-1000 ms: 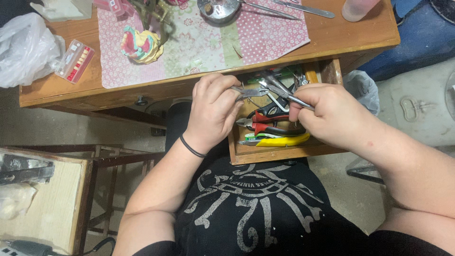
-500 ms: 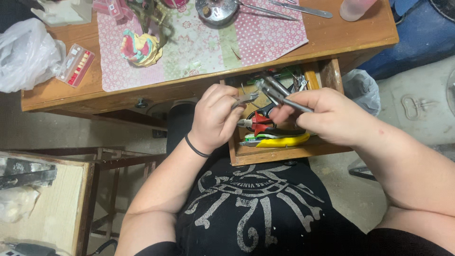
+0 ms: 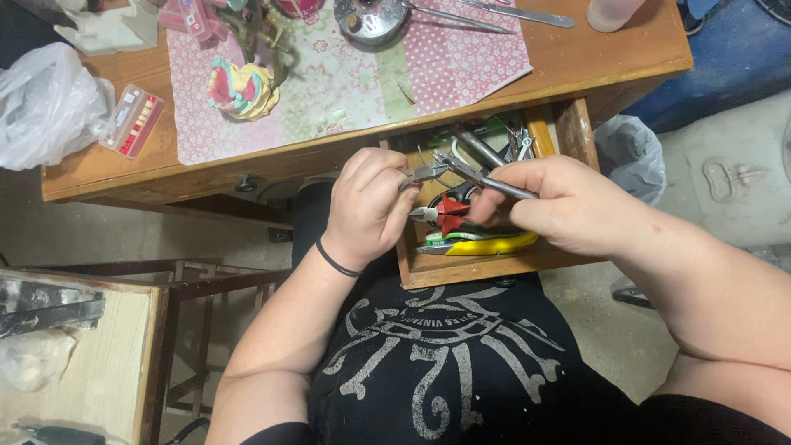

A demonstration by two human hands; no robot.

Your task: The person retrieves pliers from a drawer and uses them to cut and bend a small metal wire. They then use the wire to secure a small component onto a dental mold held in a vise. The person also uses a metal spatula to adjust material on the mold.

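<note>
Between both hands (image 3: 470, 202), metal pliers (image 3: 474, 175)

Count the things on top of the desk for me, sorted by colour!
Silver: 3, the round metal dish and two long metal tools
Pink: 1, the patterned mat
White: 1, the plastic bag
Many-coloured: 1, the dental model
Clear with red: 1, the small box
Total: 7

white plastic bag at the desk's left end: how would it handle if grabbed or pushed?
The white plastic bag looks thin and crumpled, so it would probably deform under the fingers rather than move as one piece. It seems puffed with little inside, so likely light; contents are hidden. It slumps at the wooden desk edge, so a push might slide it off.
</note>
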